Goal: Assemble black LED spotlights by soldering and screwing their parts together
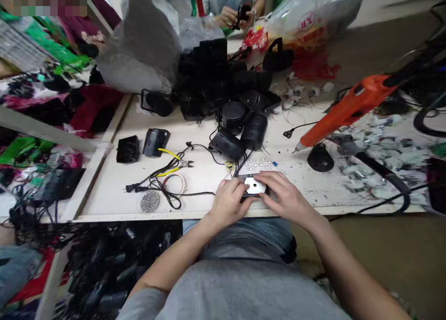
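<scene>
My left hand (228, 201) and my right hand (284, 194) both grip a small black plastic housing (244, 194) at the workbench's front edge. A shiny metal plate (254, 186) lies on the housing between my fingers. Just beyond my hands are several clear LED beads (258, 163) and a small circuit board (229, 166) with wires. Yellow-handled wire cutters (176, 164) rest further left, near a black power cord with a plug (131, 187). To the right, an orange soldering iron (344, 111) points its tip toward the bench.
Black housings (233, 134) crowd the white workbench (198, 204), with a larger heap (209, 78) behind. A round mesh disc (149, 201) lies front left. Plastic bags (310, 20) stand at the back, where a co-worker's hands (233, 18) hold a dark object. Scraps cover the right end.
</scene>
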A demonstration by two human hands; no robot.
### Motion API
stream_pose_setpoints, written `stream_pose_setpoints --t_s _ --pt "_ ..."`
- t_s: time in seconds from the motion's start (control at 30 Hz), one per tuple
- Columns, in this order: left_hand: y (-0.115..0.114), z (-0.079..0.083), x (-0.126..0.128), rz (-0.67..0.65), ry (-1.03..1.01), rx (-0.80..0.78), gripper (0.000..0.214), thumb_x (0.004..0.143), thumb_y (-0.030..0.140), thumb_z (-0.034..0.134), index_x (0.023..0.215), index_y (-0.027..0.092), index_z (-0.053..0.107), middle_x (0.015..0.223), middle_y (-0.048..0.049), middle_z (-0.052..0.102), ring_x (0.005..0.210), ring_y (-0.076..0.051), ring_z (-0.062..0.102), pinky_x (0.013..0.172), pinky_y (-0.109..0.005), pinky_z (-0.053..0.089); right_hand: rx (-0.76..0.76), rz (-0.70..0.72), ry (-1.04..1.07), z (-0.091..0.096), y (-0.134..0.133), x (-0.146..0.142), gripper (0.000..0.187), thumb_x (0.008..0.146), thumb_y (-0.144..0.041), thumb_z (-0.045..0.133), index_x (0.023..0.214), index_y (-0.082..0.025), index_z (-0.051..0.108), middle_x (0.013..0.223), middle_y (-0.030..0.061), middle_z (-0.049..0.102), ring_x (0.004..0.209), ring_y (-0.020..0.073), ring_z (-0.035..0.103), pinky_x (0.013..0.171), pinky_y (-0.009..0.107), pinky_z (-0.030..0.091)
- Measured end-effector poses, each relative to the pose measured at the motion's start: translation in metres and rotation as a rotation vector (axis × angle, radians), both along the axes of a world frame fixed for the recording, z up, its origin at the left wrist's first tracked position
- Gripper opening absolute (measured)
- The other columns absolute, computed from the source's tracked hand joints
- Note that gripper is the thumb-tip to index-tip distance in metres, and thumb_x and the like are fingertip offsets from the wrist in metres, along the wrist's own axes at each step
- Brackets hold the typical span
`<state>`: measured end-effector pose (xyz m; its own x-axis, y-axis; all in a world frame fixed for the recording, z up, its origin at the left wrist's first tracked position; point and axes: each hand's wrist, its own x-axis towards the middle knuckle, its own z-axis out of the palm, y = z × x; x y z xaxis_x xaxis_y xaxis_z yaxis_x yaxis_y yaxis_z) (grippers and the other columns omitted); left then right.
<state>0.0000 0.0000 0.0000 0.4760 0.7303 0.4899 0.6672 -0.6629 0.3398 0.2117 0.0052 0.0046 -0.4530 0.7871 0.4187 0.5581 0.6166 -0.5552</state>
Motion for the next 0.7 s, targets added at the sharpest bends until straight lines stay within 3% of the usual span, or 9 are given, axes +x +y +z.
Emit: stream_pose_setpoints --t_s 0.27,0.47,0.6,0.7 --pt "-0.004 -0.007 -0.005 -0.036 -0.047 -0.003 0.013 0.098 0.028 0.059 0.094 0.018 0.065 0.087 -0.0058 0.068 0.077 -0.017 0.063 0.068 -0.03 0.048 -0.007 0.044 0.045 -0.004 0.006 0.003 0.026 0.095 -0.018 0.059 0.119 -0.022 0.069 0.112 0.0095 0.073 0.115 0.0259 0.064 0.094 0.047 0.06" --pt "-0.007 -0.005 -0.007 -0.049 -0.087 -0.016 0.016 0.098 0.027 0.057 0.091 0.016 0.067 0.086 -0.0067 0.068 0.077 -0.017 0.061 0.069 -0.031 0.048 0.064 0.001 0.076 -0.009 -0.001 -0.006 0.025 0.094 -0.015 0.061 0.118 -0.02 0.068 0.118 0.0104 0.073 0.116 0.0257 0.064 0.097 0.048 0.058" --pt "0.011 0.014 -0.015 -0.132 -0.094 -0.083 0.019 0.096 0.03 0.061 0.083 0.017 0.067 0.08 -0.0046 0.066 0.074 -0.017 0.058 0.069 -0.031 0.047 0.005 -0.078 0.09 -0.009 -0.007 -0.011 0.019 0.095 -0.016 0.057 0.108 -0.019 0.071 0.123 0.0145 0.065 0.118 0.0268 0.062 0.092 0.047 0.061" --pt "0.054 0.041 -0.005 -0.14 -0.046 -0.064 0.021 0.097 0.027 0.057 0.082 0.016 0.066 0.083 -0.0057 0.066 0.078 -0.018 0.059 0.071 -0.031 0.048 -0.027 -0.119 0.11 -0.012 -0.008 -0.013 0.017 0.094 -0.018 0.057 0.104 -0.02 0.07 0.118 0.0141 0.063 0.114 0.0263 0.064 0.089 0.045 0.062"
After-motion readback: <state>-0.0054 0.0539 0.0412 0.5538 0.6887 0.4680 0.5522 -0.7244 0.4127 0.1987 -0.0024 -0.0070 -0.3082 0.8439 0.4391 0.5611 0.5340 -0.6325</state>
